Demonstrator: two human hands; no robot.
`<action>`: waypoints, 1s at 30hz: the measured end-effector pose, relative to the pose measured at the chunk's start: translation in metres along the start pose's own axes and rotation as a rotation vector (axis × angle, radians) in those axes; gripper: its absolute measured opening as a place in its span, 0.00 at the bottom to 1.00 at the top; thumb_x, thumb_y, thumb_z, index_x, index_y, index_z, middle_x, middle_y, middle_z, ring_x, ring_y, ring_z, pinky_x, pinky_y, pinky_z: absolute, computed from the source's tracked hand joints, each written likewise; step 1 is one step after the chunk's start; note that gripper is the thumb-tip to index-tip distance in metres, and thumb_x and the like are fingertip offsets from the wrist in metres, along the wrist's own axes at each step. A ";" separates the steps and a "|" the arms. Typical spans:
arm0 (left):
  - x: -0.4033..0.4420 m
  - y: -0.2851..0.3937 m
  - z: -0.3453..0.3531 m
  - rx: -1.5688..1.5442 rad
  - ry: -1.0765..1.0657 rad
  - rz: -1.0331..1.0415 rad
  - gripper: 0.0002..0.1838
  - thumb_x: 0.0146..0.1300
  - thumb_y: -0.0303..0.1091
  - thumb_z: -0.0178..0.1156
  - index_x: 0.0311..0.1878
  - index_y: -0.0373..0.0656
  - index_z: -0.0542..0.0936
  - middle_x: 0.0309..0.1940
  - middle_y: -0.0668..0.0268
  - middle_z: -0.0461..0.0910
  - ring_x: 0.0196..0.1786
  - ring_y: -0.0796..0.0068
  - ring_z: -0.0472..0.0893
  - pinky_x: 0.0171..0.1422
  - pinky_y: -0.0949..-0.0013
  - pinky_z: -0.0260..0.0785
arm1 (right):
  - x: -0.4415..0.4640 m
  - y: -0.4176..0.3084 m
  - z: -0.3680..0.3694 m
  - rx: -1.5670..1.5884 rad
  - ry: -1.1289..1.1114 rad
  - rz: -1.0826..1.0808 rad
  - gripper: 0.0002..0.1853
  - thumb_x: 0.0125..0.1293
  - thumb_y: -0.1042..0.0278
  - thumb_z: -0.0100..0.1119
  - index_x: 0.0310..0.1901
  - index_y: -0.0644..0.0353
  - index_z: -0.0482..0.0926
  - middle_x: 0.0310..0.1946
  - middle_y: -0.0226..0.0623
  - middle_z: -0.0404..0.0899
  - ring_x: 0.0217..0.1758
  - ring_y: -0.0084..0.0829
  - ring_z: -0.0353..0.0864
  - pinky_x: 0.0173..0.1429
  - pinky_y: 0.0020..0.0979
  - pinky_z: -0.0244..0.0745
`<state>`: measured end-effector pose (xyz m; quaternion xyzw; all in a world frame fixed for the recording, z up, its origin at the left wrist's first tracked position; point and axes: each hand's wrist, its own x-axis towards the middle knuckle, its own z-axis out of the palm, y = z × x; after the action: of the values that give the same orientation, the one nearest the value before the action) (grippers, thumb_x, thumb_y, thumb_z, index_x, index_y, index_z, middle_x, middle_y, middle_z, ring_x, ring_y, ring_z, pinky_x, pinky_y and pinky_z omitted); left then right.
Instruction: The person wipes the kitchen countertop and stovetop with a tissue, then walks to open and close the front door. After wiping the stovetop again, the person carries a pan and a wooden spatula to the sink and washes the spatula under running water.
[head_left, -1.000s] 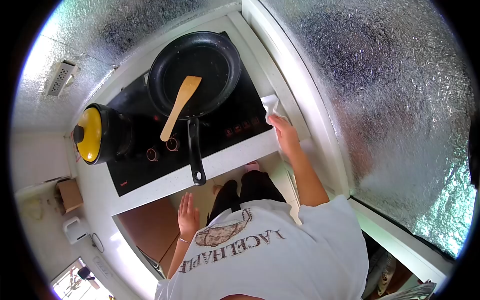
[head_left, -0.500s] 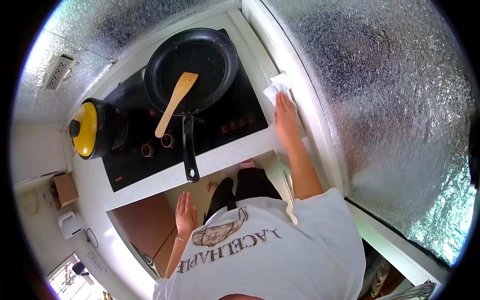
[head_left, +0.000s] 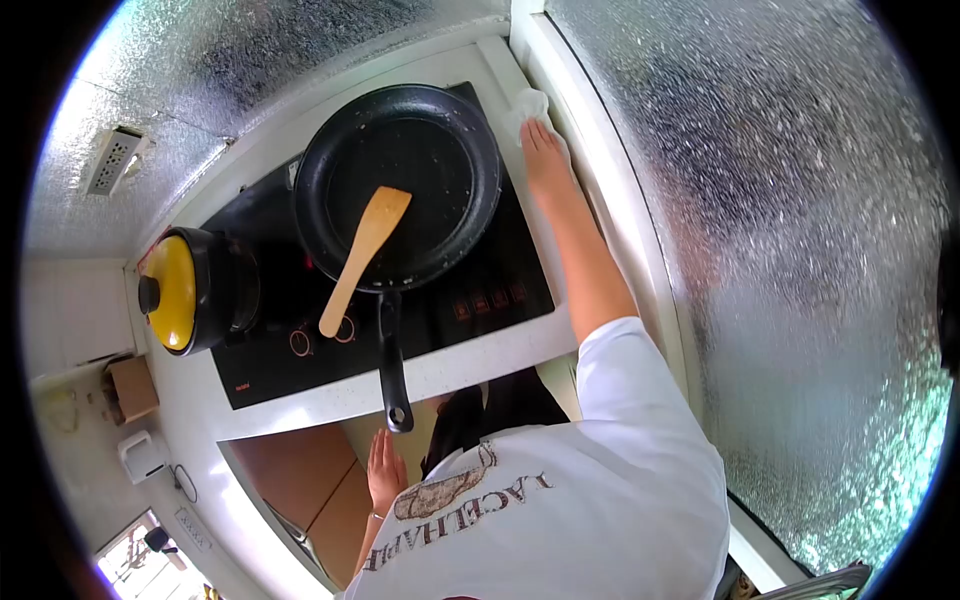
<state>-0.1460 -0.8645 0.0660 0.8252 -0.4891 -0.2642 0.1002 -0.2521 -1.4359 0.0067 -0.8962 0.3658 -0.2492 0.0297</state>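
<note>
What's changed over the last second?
The right hand moved the white tissue along the countertop beside the cooktop, toward the far corner; nothing was let go. The frying pan, wooden spatula and yellow-lidded pot stayed put; the left hand remains empty.

White tissue, one, thin and crumpled (head_left: 531, 101): you are keeping it under the extended fingers of your right hand (head_left: 546, 158), its bunched end showing past the fingertips. It is lying on the pale countertop (head_left: 540, 235), beside the black cooktop (head_left: 500, 270).
</note>
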 end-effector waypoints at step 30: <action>-0.046 -0.050 0.023 -0.107 -0.040 -0.334 0.26 0.62 0.34 0.42 0.62 0.32 0.57 0.59 0.44 0.61 0.63 0.45 0.59 0.67 0.55 0.52 | 0.128 0.020 0.053 0.164 -0.126 -0.257 0.18 0.55 0.79 0.40 0.48 0.62 0.72 0.46 0.46 0.73 0.47 0.46 0.73 0.55 0.38 0.67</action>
<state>-0.1380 -0.7979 0.0409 0.8830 -0.3322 -0.3194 0.0888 -0.1621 -1.5438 0.0099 -0.9441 0.2240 -0.2230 0.0936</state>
